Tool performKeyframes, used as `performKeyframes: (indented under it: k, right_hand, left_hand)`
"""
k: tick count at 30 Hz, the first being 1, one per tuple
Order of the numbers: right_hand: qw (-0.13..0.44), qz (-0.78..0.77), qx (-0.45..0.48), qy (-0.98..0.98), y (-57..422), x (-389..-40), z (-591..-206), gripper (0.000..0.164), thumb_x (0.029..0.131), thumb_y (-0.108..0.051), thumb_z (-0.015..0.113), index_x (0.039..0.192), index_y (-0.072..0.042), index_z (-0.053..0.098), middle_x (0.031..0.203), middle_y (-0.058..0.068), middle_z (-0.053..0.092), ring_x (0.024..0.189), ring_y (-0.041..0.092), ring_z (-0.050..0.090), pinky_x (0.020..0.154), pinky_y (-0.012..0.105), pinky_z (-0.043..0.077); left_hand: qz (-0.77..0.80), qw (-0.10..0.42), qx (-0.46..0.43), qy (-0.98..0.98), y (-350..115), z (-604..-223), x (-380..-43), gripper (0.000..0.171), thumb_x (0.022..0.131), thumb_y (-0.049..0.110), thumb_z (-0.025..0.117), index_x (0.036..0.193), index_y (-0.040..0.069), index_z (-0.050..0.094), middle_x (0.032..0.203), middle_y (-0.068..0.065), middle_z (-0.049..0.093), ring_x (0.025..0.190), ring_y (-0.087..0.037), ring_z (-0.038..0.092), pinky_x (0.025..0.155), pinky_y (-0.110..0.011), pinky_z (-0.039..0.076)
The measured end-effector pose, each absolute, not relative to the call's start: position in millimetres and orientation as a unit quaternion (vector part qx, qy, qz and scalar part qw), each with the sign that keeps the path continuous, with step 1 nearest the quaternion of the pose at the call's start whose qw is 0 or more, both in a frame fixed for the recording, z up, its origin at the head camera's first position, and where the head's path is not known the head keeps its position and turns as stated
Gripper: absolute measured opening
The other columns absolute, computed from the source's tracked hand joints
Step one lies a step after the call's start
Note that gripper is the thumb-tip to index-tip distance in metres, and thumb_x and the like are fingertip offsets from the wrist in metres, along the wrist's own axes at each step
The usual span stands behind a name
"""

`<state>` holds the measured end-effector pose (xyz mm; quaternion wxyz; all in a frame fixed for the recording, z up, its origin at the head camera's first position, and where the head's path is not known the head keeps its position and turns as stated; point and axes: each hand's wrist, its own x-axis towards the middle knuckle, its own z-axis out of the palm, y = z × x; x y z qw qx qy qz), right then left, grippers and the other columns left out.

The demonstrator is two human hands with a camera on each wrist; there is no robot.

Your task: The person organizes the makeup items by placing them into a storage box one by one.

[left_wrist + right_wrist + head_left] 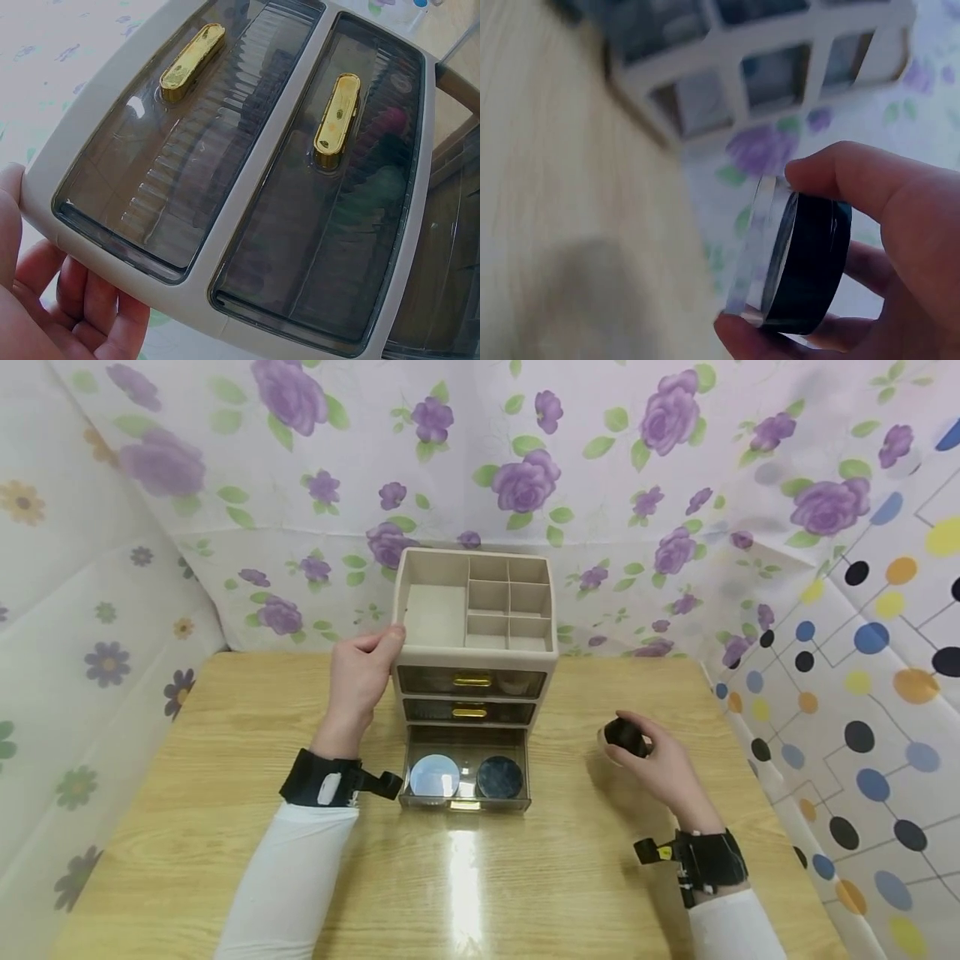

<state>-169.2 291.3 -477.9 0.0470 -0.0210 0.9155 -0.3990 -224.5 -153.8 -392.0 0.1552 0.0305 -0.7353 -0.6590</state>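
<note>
A beige desktop organizer (pixel 476 652) with drawers stands at the back of the table. My left hand (pixel 365 681) grips its upper left side, thumb at the top rim; in the left wrist view the fingers (pixel 97 300) curl against the side wall. Its bottom drawer (pixel 465 739) is pulled out, with a round light-blue thing (pixel 435 776) and a round dark thing (pixel 499 777) inside. Right of the organizer, above the table, my right hand (pixel 660 767) holds a small cosmetic jar (pixel 808 262) with a black lid and clear base, pinched between thumb and fingers, tilted on its side.
Two upper drawers with gold handles (pixel 472 680) are closed; dim contents show through the lower of them. The organizer's top has a large compartment (pixel 435 617) and several small ones. Flowered cloth (pixel 450 468) hangs behind the wooden table (pixel 247 760), dotted cloth (pixel 862 735) at the right.
</note>
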Motion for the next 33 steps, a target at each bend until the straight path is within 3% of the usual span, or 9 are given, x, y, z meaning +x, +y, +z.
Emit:
performKeyframes:
  k: [4,9,16,21,24,26,27,30,33]
  right_hand:
    - [0.073,-0.423,-0.04,0.902,269.0,-161.2,-460.2,0.082,0.096,-0.057,0.077,0.164,-0.025,0.043,0.164,0.016,0.046,0.131,0.043,0.059,0.095,0.056,0.055]
    - [0.091,-0.458,-0.081,0.88,233.2,-149.3,-441.2,0.079,0.089,-0.058,0.084,0.154,-0.026,0.053,0.152,0.005,0.058,0.125,0.03,0.066,0.093,0.047,0.057]
    - [0.083,-0.455,-0.164,0.871,174.3,-142.8,-433.9,0.065,0.091,-0.045,0.087,0.145,-0.021,0.06,0.12,0.006,0.073,0.097,0.019,0.074,0.072,0.037,0.06]
    - [0.069,-0.422,-0.179,0.886,146.5,-143.0,-440.5,0.059,0.091,-0.045,0.087,0.139,-0.021,0.063,0.086,-0.002,0.068,0.058,0.01,0.06,0.053,0.031,0.051]
    - [0.048,-0.393,-0.204,0.896,132.9,-144.3,-445.3,0.055,0.092,-0.043,0.087,0.136,-0.019,0.066,0.071,-0.004,0.058,0.048,0.007,0.048,0.049,0.029,0.046]
    - [0.029,-0.373,-0.227,0.899,124.4,-146.3,-449.7,0.051,0.091,-0.041,0.088,0.132,-0.016,0.068,0.073,-0.004,0.06,0.05,0.007,0.047,0.054,0.029,0.048]
    - [0.019,-0.365,-0.237,0.9,120.3,-147.4,-452.1,0.049,0.091,-0.039,0.088,0.129,-0.014,0.07,0.081,-0.004,0.066,0.057,0.007,0.054,0.06,0.029,0.052]
    - [-0.012,-0.342,-0.256,0.904,110.6,-150.7,-460.0,0.045,0.09,-0.037,0.09,0.121,-0.01,0.073,0.107,-0.001,0.074,0.085,0.014,0.068,0.082,0.034,0.057]
    - [-0.026,-0.329,-0.254,0.909,104.0,-153.1,-465.9,0.043,0.089,-0.037,0.09,0.118,-0.009,0.073,0.12,0.003,0.074,0.112,0.022,0.07,0.096,0.039,0.056]
  left_hand:
    - [-0.659,0.153,0.03,-0.736,-154.3,-391.4,-224.5,0.043,0.101,0.033,0.073,0.106,-0.009,0.081,0.093,-0.001,0.069,0.08,-0.016,0.054,0.068,-0.027,0.047]
    - [-0.66,0.155,0.034,-0.734,-155.0,-391.2,-225.4,0.04,0.101,0.031,0.073,0.112,-0.006,0.08,0.113,-0.011,0.076,0.086,-0.014,0.059,0.071,-0.026,0.049]
    - [-0.66,0.155,0.033,-0.734,-155.4,-391.4,-225.6,0.039,0.101,0.031,0.073,0.112,-0.005,0.08,0.124,-0.017,0.075,0.089,-0.015,0.059,0.071,-0.026,0.049]
    - [-0.662,0.141,0.025,-0.736,-153.5,-392.8,-226.3,0.041,0.102,0.032,0.072,0.113,-0.006,0.08,0.12,-0.016,0.075,0.09,-0.015,0.058,0.073,-0.027,0.049]
    - [-0.662,0.138,0.028,-0.736,-153.2,-393.3,-226.3,0.041,0.102,0.033,0.072,0.114,-0.006,0.08,0.122,-0.016,0.074,0.093,-0.016,0.058,0.074,-0.027,0.049]
    - [-0.664,0.139,0.031,-0.734,-153.3,-392.9,-226.1,0.04,0.102,0.032,0.072,0.116,-0.005,0.079,0.126,-0.017,0.074,0.097,-0.016,0.06,0.076,-0.027,0.05]
    - [-0.664,0.139,0.032,-0.734,-153.5,-392.7,-225.9,0.04,0.102,0.032,0.072,0.118,-0.004,0.079,0.128,-0.017,0.073,0.099,-0.016,0.06,0.076,-0.027,0.05]
    - [-0.663,0.139,0.034,-0.734,-154.1,-392.7,-225.8,0.04,0.102,0.032,0.072,0.119,-0.003,0.079,0.13,-0.017,0.073,0.099,-0.016,0.061,0.076,-0.027,0.05]
    - [-0.662,0.141,0.032,-0.735,-154.3,-392.6,-225.6,0.04,0.102,0.032,0.071,0.119,-0.003,0.079,0.123,-0.015,0.073,0.093,-0.016,0.059,0.075,-0.027,0.049]
